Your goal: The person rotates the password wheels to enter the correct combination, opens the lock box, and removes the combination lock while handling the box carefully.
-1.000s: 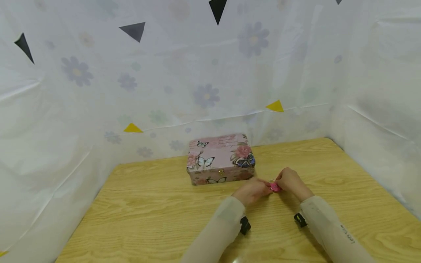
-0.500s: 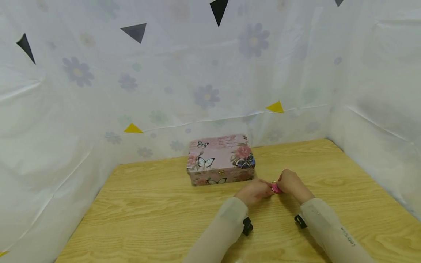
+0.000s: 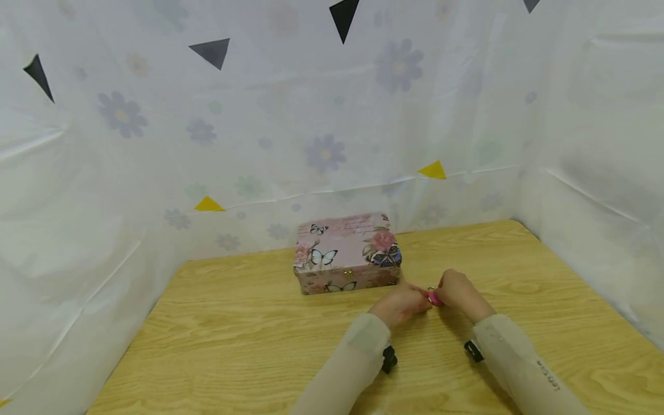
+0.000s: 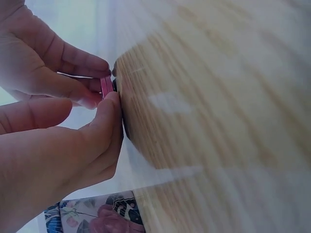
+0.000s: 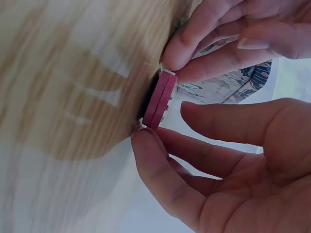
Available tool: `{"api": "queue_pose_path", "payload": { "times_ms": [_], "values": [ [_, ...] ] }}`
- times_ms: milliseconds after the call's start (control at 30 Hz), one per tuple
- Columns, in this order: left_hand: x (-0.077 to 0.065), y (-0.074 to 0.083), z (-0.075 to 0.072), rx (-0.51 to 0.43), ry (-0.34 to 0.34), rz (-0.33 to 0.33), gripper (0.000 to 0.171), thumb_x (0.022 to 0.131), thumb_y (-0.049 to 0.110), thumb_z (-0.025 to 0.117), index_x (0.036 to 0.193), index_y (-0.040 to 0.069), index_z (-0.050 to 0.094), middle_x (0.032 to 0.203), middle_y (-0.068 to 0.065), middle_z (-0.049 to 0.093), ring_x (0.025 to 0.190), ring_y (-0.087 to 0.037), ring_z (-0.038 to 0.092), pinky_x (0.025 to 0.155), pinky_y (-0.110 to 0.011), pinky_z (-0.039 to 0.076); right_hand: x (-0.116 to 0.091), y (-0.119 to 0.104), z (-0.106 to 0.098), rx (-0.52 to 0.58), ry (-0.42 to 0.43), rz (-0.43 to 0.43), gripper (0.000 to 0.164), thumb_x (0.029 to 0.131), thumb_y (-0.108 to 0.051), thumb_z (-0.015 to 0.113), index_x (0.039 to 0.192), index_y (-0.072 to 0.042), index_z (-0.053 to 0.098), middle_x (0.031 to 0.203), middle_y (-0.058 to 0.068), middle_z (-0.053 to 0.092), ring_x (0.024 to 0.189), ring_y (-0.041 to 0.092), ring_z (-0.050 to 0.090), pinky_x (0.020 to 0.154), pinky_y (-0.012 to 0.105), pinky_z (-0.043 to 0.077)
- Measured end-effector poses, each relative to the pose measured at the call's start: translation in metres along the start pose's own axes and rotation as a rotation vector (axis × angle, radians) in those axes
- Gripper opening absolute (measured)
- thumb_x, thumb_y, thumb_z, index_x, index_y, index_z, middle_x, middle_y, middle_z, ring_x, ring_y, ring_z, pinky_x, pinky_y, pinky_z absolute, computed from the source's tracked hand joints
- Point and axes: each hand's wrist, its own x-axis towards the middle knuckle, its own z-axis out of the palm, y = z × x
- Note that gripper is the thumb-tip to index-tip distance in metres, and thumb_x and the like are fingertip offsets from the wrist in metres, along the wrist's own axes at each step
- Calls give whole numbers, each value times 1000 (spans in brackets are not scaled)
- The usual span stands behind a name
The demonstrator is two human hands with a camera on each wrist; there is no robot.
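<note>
Just right of the box, a small pink padlock [image 3: 435,298] sits between both hands, close over the table. A metal loop shows at its far side. My left hand [image 3: 400,304] holds its left end with the fingertips, thumb apart. From the other side, my right hand [image 3: 460,293] has its fingers curled at the opposite end. Seen edge-on in the right wrist view, the pink padlock [image 5: 160,99] has a layered body with small silvery bits along one face. In the left wrist view, fingers partly hide the pink padlock [image 4: 106,87].
A pink box [image 3: 349,242] with butterflies, flowers and a gold clasp stands shut behind the hands. Under it all is a wood-grain table [image 3: 233,334]. White flowered sheeting [image 3: 290,115] encloses the back and sides. Black straps [image 3: 389,358] sit at the wrists.
Both hands and the padlock have shifted very slightly to the right and nearer over the last second. The padlock has turned a little between the fingers. The box stays put.
</note>
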Motion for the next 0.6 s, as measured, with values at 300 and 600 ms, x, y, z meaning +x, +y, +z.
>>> {"api": "queue_pose_path", "payload": {
  "times_ms": [300, 600],
  "values": [
    [-13, 0, 1, 316, -30, 129, 6, 85, -1, 57, 84, -4, 61, 68, 0, 44, 60, -12, 37, 54, -23, 29, -11, 4, -2, 37, 16, 11, 34, 84, -6, 56, 56, -12, 37, 54, -3, 34, 49, 11, 31, 47, 21, 27],
    [-45, 2, -12, 547, -95, 263, 40, 90, 8, 58, 127, -6, 56, 112, -14, 63, 93, -13, 58, 78, -25, 49, -16, 1, -8, 25, 49, -2, 24, 86, -6, 53, 90, 18, 59, 86, 29, 62, 70, 29, 54, 64, 41, 49]
  ]
}}
